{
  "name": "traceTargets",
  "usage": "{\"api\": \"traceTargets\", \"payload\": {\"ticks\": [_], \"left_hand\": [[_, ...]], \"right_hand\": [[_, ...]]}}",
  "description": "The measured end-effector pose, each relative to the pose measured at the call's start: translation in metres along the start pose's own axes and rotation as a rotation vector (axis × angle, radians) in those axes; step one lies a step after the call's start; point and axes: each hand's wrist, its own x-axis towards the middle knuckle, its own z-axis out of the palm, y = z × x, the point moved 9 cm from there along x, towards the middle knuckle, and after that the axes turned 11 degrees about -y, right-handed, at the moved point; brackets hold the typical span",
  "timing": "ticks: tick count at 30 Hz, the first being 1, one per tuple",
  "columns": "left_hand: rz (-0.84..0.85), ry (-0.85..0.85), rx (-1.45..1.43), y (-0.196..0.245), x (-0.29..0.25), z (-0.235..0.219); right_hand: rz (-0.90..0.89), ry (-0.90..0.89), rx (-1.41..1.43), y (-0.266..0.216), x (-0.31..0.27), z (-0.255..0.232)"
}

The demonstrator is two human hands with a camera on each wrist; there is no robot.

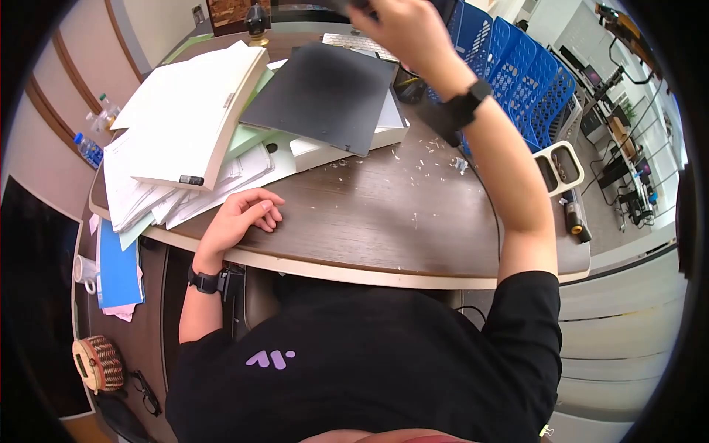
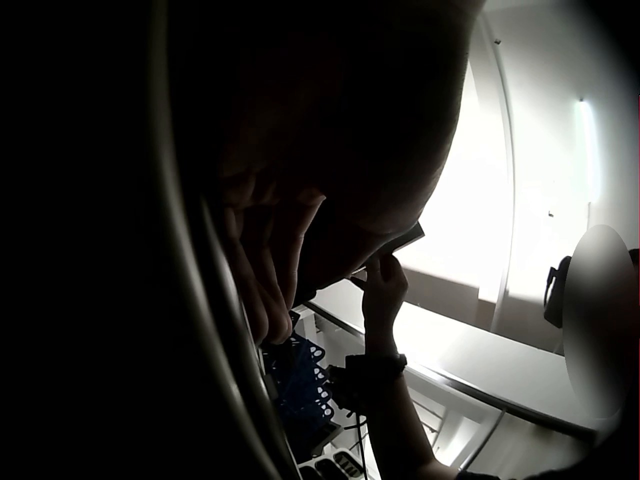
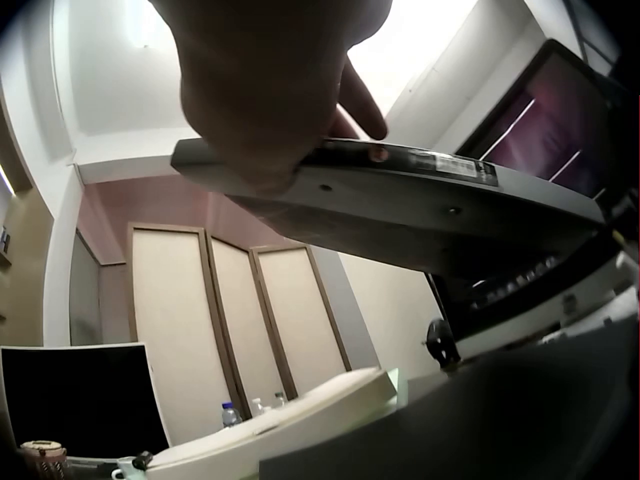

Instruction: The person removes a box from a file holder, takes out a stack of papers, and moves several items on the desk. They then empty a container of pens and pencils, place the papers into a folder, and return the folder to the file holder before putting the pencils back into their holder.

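Note:
My right hand [image 1: 408,33] is raised over the far side of the desk and grips a flat dark grey slab [image 3: 400,205]. In the right wrist view the slab shows small round marks on its underside and a pale label on its edge; only a corner of it shows in the head view. Below and left of that hand, a thin dark grey panel [image 1: 321,96] lies on a white box file [image 1: 325,151]. My left hand [image 1: 238,219] rests at the desk's near edge, fingers loosely curled and holding nothing, close to loose papers [image 1: 247,168].
A thick white box file [image 1: 185,111] lies on the papers at the left. Blue plastic racks [image 1: 509,66] stand at the right, with a cream divided tray [image 1: 559,168] in front of them. Small white scraps [image 1: 413,177] dot the brown desk [image 1: 354,221]. A keyboard [image 1: 362,46] sits behind.

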Motion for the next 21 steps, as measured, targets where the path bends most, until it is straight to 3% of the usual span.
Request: {"api": "traceTargets", "payload": {"ticks": [1, 2, 3, 5, 9, 11, 14, 15, 18, 19, 21], "left_hand": [[0.008, -0.003, -0.004, -0.001, 0.0, 0.001], [0.008, 0.0, -0.01, -0.002, 0.001, 0.001], [0.009, 0.001, -0.018, -0.003, 0.0, 0.0], [0.027, -0.002, -0.047, -0.006, 0.001, -0.001], [0.009, 0.0, -0.048, -0.007, 0.002, 0.0], [0.001, 0.005, -0.045, -0.007, 0.001, 0.0], [-0.008, 0.014, -0.04, -0.006, 0.002, 0.0], [-0.009, 0.013, -0.036, -0.006, 0.003, 0.0], [-0.014, 0.018, -0.028, -0.007, 0.003, 0.0], [-0.014, 0.018, -0.026, -0.006, 0.003, 0.0], [-0.017, 0.018, -0.022, -0.006, 0.003, 0.0]], "right_hand": [[0.07, -0.09, -0.073, 0.012, -0.003, 0.033], [-0.015, 0.017, 0.056, 0.009, -0.012, 0.043], [0.078, -0.193, 0.183, 0.009, -0.02, 0.062], [0.136, -0.427, 0.196, 0.005, -0.044, 0.079], [0.251, -0.549, 0.184, 0.031, -0.073, 0.037], [0.316, -0.431, 0.255, 0.07, -0.091, 0.004], [0.528, -0.186, 0.133, 0.159, -0.135, -0.057], [0.686, -0.144, 0.112, 0.185, -0.15, -0.084], [0.906, 0.182, -0.142, 0.294, -0.227, -0.152], [0.923, 0.142, -0.39, 0.325, -0.25, -0.169], [1.266, -0.045, -0.473, 0.377, -0.307, -0.177]]}}
